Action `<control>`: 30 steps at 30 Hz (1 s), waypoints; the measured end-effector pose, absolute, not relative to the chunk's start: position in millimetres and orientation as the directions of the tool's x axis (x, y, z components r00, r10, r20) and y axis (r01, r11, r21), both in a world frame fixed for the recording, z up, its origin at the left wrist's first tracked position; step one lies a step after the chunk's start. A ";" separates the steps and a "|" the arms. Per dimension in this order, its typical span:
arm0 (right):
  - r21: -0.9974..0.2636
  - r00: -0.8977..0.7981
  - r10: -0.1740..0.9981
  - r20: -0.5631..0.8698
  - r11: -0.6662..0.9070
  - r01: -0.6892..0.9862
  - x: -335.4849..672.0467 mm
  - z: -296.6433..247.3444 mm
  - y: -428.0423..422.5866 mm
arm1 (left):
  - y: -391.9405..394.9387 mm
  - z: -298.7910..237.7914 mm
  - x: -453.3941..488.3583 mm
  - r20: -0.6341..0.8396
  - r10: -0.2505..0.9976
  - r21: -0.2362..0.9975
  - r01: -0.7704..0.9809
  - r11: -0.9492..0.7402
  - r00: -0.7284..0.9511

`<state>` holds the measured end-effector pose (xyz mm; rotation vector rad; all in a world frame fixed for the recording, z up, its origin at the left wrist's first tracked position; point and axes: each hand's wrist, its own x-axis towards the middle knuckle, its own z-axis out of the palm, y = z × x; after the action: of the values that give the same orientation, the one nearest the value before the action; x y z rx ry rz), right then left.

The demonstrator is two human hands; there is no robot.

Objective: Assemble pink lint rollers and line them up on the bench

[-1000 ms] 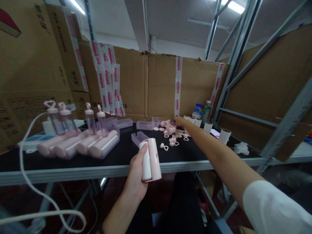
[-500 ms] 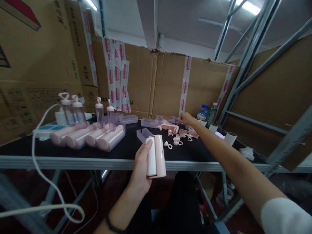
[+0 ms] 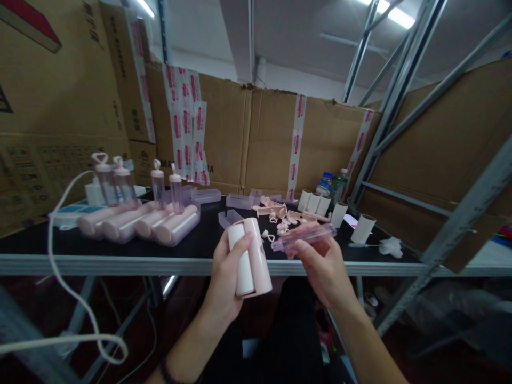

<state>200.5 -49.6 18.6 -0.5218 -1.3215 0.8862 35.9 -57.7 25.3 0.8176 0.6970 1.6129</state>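
Because it bounds the whole station, cardboard wall [image 3: 260, 144]: taped cartons stand along the far edge and left side of the tabletop.
Tabletop [image 3: 120, 250]: black surface with a metal near edge; a steel rack [image 3: 400, 90] rises at its right side.
Finished rollers [image 3: 140, 224]: four pink units lie side by side at the left, clear handles pointing up.
Left hand [image 3: 224, 282]: just in front of the near edge, at centre; fingers wrapped around the pink roller case [image 3: 258, 261], thumb across the white roll [image 3: 243, 266] seated in it.
Right hand [image 3: 320, 266]: just right of the left hand; fingertips pinched on the clear handle [image 3: 304, 237], which lies nearly level, its left end just short of the case.
Cardboard cores [image 3: 320, 205]: several upright near the far right corner, in front of two bottles [image 3: 334, 184].
Clear covers [image 3: 240, 201]: a few near the far edge, centre.
Heart rings [image 3: 269, 236]: small pink pieces scattered at centre, beyond the hands.
Handling, case: probably light, hollow, rigid and smooth, so liable to slip; take it around the pink shell, off the white roll.
Handling, handle: likely thin, stiff and brittle; hold it mid-length with light pressure.
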 end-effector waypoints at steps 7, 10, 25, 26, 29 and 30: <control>-0.785 -0.013 0.819 0.573 0.544 -0.295 193.4 16.5 -60.4 | -70.0 29.7 37.5 0.259 0.952 0.835 -0.457 -0.307 -0.166; -0.790 0.009 0.823 0.568 0.548 -0.275 193.4 16.8 -64.4 | -76.2 33.2 38.1 0.317 0.929 0.825 -0.429 -0.369 -0.190; -0.784 -0.105 0.797 0.595 0.546 -0.297 192.6 20.5 -74.5 | -87.8 29.2 41.7 0.534 0.798 0.773 -0.222 -0.595 -0.279; -0.782 -0.123 0.790 0.601 0.548 -0.298 194.2 21.1 -74.0 | -88.5 29.3 42.1 0.532 0.801 0.776 -0.220 -0.591 -0.275; -0.767 -0.154 0.764 0.626 0.567 -0.300 199.4 21.4 -71.9 | -89.0 29.5 41.3 0.520 0.821 0.789 -0.235 -0.568 -0.236; -0.760 -0.160 0.756 0.635 0.573 -0.306 200.9 21.1 -71.1 | -88.7 29.8 40.8 0.510 0.832 0.795 -0.250 -0.553 -0.217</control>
<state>200.9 -71.1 21.1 -0.4090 -1.4493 0.9786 40.8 -88.7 29.8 1.2853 0.7422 1.8554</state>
